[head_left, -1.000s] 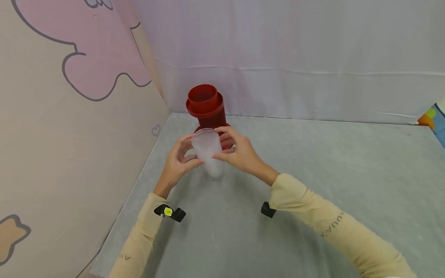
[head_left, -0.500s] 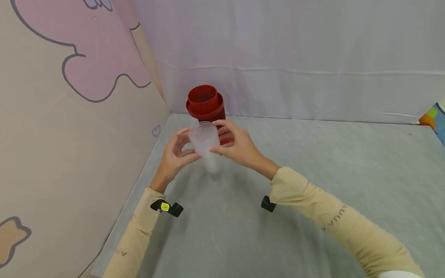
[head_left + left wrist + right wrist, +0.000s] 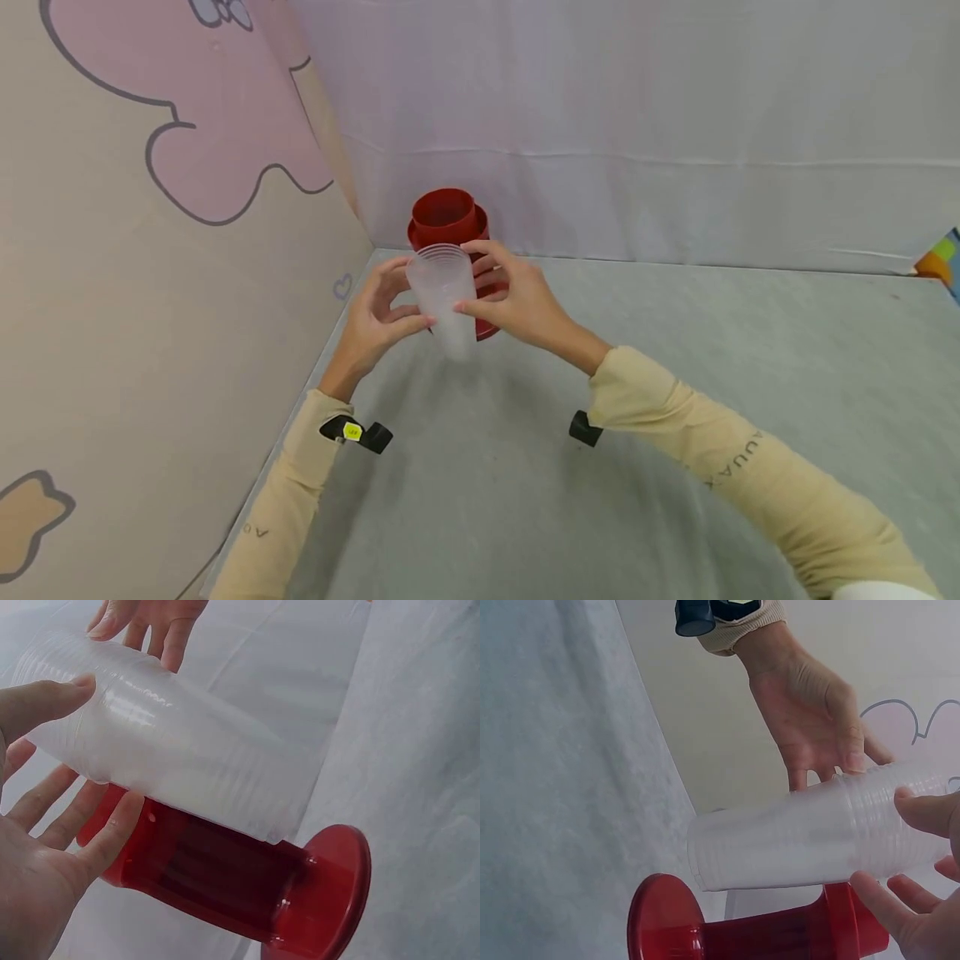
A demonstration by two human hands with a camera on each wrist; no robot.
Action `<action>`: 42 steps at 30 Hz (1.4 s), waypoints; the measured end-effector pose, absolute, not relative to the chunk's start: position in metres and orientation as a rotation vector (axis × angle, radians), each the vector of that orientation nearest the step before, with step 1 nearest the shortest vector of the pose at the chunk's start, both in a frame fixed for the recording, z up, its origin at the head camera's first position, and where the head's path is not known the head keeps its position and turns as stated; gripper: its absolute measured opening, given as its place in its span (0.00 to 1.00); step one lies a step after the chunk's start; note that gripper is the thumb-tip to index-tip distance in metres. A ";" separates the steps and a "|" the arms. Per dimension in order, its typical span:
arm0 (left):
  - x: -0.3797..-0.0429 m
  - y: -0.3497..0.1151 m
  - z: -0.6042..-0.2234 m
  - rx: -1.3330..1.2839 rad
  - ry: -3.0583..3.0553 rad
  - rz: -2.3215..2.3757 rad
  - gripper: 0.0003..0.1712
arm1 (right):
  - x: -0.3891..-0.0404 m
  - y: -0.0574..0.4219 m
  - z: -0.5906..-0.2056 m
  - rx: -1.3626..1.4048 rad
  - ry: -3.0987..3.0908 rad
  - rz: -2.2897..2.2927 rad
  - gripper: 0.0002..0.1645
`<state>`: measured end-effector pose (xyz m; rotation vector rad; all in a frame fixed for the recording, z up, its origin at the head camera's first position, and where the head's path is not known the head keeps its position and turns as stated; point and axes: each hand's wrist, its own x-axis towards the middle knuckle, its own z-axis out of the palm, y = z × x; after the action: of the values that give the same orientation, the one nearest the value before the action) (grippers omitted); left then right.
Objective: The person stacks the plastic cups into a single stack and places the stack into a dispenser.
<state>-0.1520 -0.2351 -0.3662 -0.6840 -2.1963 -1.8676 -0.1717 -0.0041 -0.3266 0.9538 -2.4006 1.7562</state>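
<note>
A nested stack of clear plastic cups is held up between both hands, rims upward, over the table. My left hand grips its left side with thumb and fingers. From the right, my right hand pinches the same stack near the rims. Behind the cups stands a red cup holder with an open round top, partly hidden by cups and fingers. In the left wrist view its dark translucent tube and round red base show beside the stack. The right wrist view shows the cups' bottoms above that base's level.
The grey table meets a white curtain at the back and a printed wall on the left. A colourful item shows at the far right corner. Black wrist cameras hang below the sleeves.
Both hands have raised the cup stack and moved it farther back, so it now covers more of the red holder's front. The view has shifted slightly.
</note>
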 end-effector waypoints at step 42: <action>-0.176 -0.207 -0.233 -0.675 -2.086 -1.635 0.40 | -0.225 -0.009 -0.214 0.984 -2.321 1.461 0.40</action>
<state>-0.1760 -0.2074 -0.2332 -0.6746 -2.0861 -1.6355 -0.2252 -0.0095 -0.2138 0.9837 -2.3207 1.4613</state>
